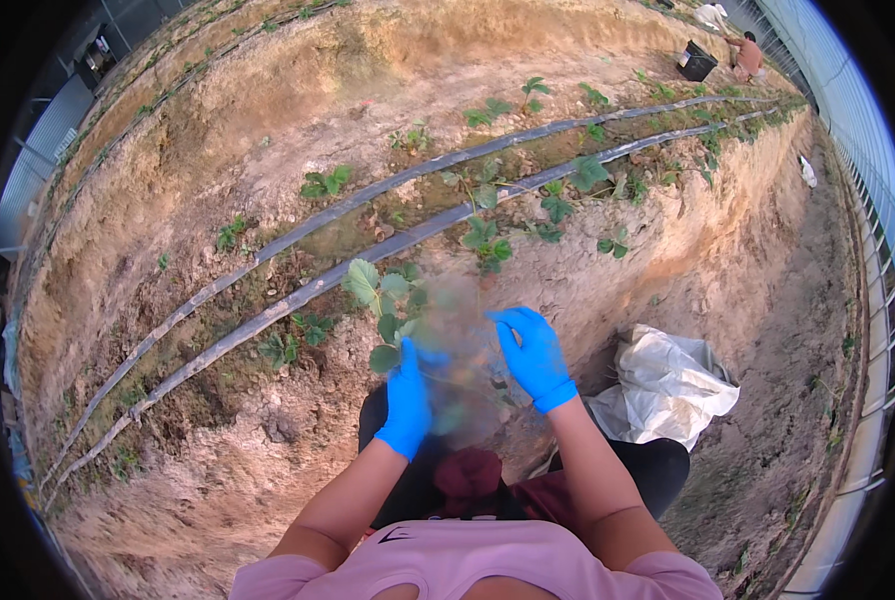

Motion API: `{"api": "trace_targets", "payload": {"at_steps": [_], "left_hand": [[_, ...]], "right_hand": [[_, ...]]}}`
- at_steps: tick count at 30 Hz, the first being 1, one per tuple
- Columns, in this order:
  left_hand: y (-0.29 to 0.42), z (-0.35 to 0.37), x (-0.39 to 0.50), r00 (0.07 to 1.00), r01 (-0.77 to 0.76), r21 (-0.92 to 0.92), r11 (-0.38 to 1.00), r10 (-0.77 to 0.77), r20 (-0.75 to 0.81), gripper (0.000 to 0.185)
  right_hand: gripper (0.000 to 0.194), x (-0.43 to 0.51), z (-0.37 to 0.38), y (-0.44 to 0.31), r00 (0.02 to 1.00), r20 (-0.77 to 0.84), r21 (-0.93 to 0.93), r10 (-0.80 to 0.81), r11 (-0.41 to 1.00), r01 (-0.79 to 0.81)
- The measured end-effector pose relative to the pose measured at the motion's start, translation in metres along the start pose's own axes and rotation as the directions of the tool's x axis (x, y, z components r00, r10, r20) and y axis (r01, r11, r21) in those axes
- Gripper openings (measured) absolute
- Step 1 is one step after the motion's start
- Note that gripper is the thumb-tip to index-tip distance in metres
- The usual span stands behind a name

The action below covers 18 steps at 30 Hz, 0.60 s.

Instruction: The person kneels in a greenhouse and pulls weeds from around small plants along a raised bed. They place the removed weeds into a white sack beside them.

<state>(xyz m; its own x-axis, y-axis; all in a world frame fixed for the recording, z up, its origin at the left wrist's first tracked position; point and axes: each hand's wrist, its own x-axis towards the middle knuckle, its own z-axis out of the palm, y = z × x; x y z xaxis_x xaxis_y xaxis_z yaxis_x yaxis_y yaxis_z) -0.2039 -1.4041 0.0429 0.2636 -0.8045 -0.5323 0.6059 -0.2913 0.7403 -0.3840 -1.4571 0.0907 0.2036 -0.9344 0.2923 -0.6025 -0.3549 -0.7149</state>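
My left hand (406,401), in a blue glove, is at the base of a leafy strawberry plant (387,300). Its thumb lies against the leaves, and its fingers fade into a blurred patch, so a grip cannot be made out. To the right, my right hand (531,360), also gloved in blue, is raised with bent fingers pointing left. Its fingertips meet the edge of the same blur, and whether they pinch anything is unclear. A thin green stem shows faintly between the hands. The plant grows at the near edge of a raised soil bed (327,382).
Two drip hoses (410,238) run along the bed among several small strawberry plants (485,240). A white sack (661,382) lies by my right knee on the furrow path (785,300). Farther off, a person (747,56) crouches near a black bucket (696,61).
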Motion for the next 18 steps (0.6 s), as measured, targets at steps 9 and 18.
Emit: {"api": "trace_targets", "payload": {"at_steps": [9, 18], "left_hand": [[0.084, -0.025, -0.045, 0.991, -0.132, 0.242, 0.961, 0.134, 0.006, 0.034], [0.115, 0.081, 0.066, 0.857, -0.51, 0.718, 0.474, 0.351, 0.377, 0.037]], "right_hand": [[0.036, 0.042, 0.065, 0.058, 0.893, 0.073, -0.249, 0.445, 0.875, -0.415], [0.029, 0.017, 0.096, 0.071, 0.929, -0.254, -0.109, 0.269, 0.946, -0.304]]}}
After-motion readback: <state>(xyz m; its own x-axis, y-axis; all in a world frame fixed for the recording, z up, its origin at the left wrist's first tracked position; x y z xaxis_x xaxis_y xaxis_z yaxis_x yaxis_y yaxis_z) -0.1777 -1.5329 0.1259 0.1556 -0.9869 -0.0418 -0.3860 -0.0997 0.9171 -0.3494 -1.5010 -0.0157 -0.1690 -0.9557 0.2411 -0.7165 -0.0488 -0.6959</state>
